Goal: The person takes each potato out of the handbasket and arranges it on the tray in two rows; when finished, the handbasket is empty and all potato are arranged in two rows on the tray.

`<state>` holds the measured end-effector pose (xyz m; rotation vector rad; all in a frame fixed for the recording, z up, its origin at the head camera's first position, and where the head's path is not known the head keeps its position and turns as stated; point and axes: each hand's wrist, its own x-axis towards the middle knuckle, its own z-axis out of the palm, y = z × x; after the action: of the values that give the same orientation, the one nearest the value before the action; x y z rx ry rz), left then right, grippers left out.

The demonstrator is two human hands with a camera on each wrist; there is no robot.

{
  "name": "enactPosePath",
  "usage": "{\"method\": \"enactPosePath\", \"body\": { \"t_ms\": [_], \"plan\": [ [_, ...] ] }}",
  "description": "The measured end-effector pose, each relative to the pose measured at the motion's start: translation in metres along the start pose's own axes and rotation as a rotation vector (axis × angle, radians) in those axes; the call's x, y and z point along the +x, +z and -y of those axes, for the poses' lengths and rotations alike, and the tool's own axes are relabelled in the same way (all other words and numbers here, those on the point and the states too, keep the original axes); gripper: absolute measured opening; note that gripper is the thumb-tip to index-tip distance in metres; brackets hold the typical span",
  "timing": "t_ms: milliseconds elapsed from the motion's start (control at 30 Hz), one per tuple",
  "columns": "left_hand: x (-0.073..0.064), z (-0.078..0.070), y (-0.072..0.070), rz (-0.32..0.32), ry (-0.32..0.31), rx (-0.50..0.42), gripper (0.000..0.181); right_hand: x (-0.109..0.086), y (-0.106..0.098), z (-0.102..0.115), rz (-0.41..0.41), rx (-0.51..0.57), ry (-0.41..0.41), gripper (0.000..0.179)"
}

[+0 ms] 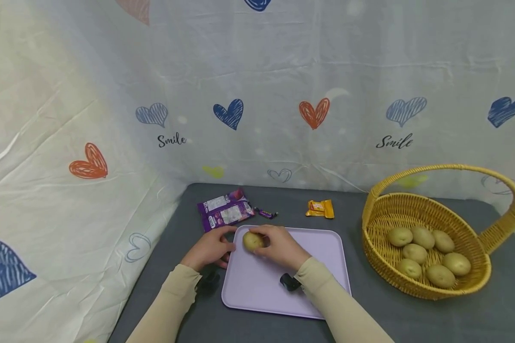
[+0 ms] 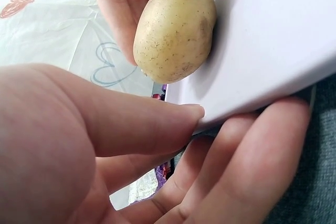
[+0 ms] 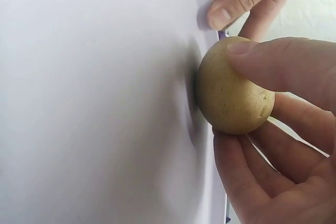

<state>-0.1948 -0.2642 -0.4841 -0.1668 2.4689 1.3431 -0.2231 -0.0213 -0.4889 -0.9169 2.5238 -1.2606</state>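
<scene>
A potato (image 1: 252, 242) is at the far left corner of the light purple tray (image 1: 279, 286), pinched between the thumb and fingers of my right hand (image 1: 279, 244). In the right wrist view the potato (image 3: 233, 90) is low against the tray's surface; whether it touches cannot be told. My left hand (image 1: 211, 248) holds the tray's left edge near that corner. The left wrist view has its thumb (image 2: 152, 127) on the rim and the other fingers along the outside and underneath.
A yellow wicker basket (image 1: 377, 257) with a tall handle holds several potatoes (image 1: 440, 276) on the right. Behind the tray lie a purple snack bag (image 1: 226, 209), a small purple wrapped candy (image 1: 266, 213) and a yellow-orange packet (image 1: 320, 208). A heart-printed cloth (image 1: 266, 71) hangs behind the grey table.
</scene>
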Motion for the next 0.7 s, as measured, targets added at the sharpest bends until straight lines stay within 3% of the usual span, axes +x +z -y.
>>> {"method": "enactPosePath", "body": {
  "t_ms": [700],
  "plan": [
    [-0.0018, -0.0029, 0.0001, 0.005, -0.01, 0.009, 0.054, -0.0018, -0.0043, -0.001, 0.034, 0.044, 0.025, 0.062]
  ]
}}
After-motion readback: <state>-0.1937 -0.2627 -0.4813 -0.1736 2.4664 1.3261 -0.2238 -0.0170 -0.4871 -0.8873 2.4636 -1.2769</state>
